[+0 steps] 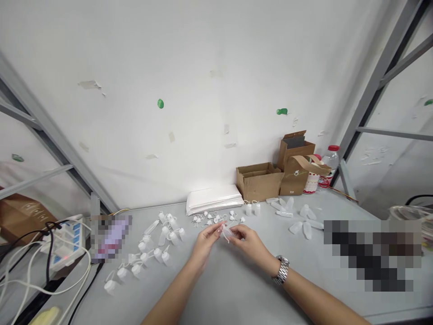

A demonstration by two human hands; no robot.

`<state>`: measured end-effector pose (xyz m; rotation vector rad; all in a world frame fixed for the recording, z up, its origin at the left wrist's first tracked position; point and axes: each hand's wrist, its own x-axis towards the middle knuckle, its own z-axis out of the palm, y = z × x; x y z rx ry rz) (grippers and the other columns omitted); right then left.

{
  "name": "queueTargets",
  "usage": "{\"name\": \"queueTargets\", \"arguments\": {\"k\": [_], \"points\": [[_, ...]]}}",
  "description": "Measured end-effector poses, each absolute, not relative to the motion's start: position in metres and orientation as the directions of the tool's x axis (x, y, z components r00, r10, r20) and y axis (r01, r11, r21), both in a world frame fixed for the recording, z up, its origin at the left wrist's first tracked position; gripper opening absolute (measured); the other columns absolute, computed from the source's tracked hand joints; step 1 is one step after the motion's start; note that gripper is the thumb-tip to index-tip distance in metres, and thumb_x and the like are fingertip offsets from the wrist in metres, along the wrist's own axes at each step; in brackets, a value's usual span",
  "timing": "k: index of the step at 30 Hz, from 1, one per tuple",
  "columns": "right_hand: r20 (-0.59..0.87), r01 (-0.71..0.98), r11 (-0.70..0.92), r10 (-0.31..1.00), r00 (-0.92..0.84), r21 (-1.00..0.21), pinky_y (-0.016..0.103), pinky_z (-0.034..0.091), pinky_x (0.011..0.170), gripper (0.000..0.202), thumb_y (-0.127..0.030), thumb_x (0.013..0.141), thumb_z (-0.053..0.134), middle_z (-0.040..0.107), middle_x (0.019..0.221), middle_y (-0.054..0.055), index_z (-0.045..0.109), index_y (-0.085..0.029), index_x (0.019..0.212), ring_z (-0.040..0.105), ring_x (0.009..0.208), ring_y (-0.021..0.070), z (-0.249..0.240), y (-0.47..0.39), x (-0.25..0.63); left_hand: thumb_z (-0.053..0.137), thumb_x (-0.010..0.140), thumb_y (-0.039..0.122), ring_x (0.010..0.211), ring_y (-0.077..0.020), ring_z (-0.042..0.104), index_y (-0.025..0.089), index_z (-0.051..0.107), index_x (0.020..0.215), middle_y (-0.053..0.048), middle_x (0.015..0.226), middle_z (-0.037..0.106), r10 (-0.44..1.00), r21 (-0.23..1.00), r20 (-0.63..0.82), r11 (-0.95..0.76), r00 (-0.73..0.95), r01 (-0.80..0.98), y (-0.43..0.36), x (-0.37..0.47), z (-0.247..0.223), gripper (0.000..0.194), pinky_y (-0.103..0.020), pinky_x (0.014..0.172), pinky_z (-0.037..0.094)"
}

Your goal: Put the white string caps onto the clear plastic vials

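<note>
Between my two hands, over the middle of the table (216, 289), is a small translucent plastic bottle (226, 232) with a thin white strap hanging from it. My left hand (204, 243) pinches its upper end with thumb and fingers. My right hand (251, 243), below a silver wristwatch (281, 270), has its fingers closed around the other side. Just beyond lie several loose white caps with loops (216, 218). To the left stand several capped bottles (144, 257) with looped straps. Several clear bottles without caps (306, 228) lie to the right.
At the wall are a stack of white sheets (214, 199), a cardboard box (260, 181), a brown paper bag (292, 176) and a red-capped bottle (330, 162). A power strip (67, 243) with tangled cables is at left. Two blurred patches cover things on both sides.
</note>
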<state>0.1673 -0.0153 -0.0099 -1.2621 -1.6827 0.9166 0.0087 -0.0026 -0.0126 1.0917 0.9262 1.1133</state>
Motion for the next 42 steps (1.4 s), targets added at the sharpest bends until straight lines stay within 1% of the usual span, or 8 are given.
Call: {"name": "queueTargets", "arguments": {"k": [6,13,21,25,30,36,39,42], "points": [[0.233,0.223,0.264,0.96,-0.153,-0.938,0.028,0.04,0.066,0.021,-0.036,0.069,0.062,0.054,0.07,0.001,0.063,-0.018,0.081,0.048,0.067,0.0151,-0.008,-0.018,0.165,0.065,0.067,0.036,0.11,-0.0254,0.048,0.018,0.065,0.098,-0.009,0.112,0.062,0.97,0.96,-0.026,0.092,0.241,-0.265,-0.007,0.008,-0.004,0.036,-0.035,0.092,0.034],[0.036,-0.226,-0.095,0.856,-0.516,-0.97,0.025,0.037,0.057,0.033,-0.047,0.072,0.058,0.054,0.065,0.0,0.061,-0.014,0.069,0.048,0.052,0.009,-0.006,-0.021,0.161,0.062,0.071,0.034,0.109,-0.0273,0.048,0.016,0.067,0.096,-0.011,0.114,0.06,0.934,0.921,-0.024,0.159,0.356,-0.356,-0.01,0.006,0.005,0.031,-0.035,0.087,0.037],[0.007,-0.302,-0.115,0.928,-0.374,-0.946,0.023,0.034,0.056,0.027,-0.041,0.07,0.064,0.055,0.064,-0.001,0.063,-0.014,0.071,0.045,0.053,0.0082,-0.009,-0.018,0.163,0.06,0.07,0.018,0.119,-0.025,0.04,0.018,0.06,0.109,-0.009,0.118,0.058,0.884,0.854,0.042,0.21,0.466,-0.476,-0.009,0.003,0.002,0.039,-0.037,0.099,0.027],[0.003,-0.214,-0.084,0.926,-0.378,-0.973,0.024,0.036,0.056,0.031,-0.045,0.071,0.061,0.055,0.061,-0.001,0.06,-0.014,0.071,0.046,0.051,0.009,-0.004,-0.022,0.16,0.055,0.076,0.034,0.114,-0.0251,0.045,0.016,0.067,0.094,-0.01,0.109,0.062,0.93,0.858,-0.015,0.2,0.367,-0.472,-0.007,0.005,-0.003,0.028,-0.038,0.096,0.03],[0.124,0.119,0.154,0.965,-0.231,-0.981,0.027,0.041,0.06,0.027,-0.043,0.076,0.056,0.056,0.066,0.0,0.057,-0.017,0.08,0.049,0.059,0.0136,-0.007,-0.029,0.157,0.065,0.069,0.033,0.104,-0.0238,0.052,0.015,0.069,0.086,-0.01,0.1,0.065,0.951,0.865,-0.061,0.201,0.302,-0.46,-0.005,0.008,-0.008,0.025,-0.036,0.092,0.034],[0.522,0.635,0.526,0.825,-0.218,-0.566,0.034,0.039,0.068,0.021,-0.031,0.086,0.043,0.057,0.077,0.007,0.057,-0.018,0.093,0.049,0.072,0.0197,-0.018,-0.031,0.161,0.065,0.069,0.03,0.104,-0.0215,0.052,0.015,0.069,0.088,-0.009,0.102,0.065,0.967,0.868,-0.095,0.196,0.236,-0.456,-0.008,0.011,-0.01,0.024,-0.033,0.094,0.033],[0.551,0.679,0.554,0.794,-0.257,-0.481,0.034,0.039,0.066,0.022,-0.031,0.086,0.042,0.056,0.076,0.008,0.057,-0.017,0.094,0.049,0.071,0.0201,-0.018,-0.033,0.16,0.064,0.07,0.031,0.102,-0.0226,0.053,0.015,0.069,0.088,-0.01,0.102,0.065,0.967,0.874,-0.078,0.183,0.243,-0.45,-0.01,0.012,-0.009,0.025,-0.035,0.092,0.035],[0.527,0.618,0.543,0.817,-0.234,-0.569,0.033,0.039,0.067,0.022,-0.034,0.085,0.044,0.057,0.076,0.007,0.057,-0.017,0.092,0.05,0.071,0.0195,-0.015,-0.035,0.158,0.061,0.072,0.033,0.101,-0.0236,0.054,0.014,0.068,0.09,-0.011,0.105,0.064,0.952,0.872,-0.081,0.211,0.295,-0.441,-0.01,0.012,-0.008,0.027,-0.036,0.091,0.036]]}}
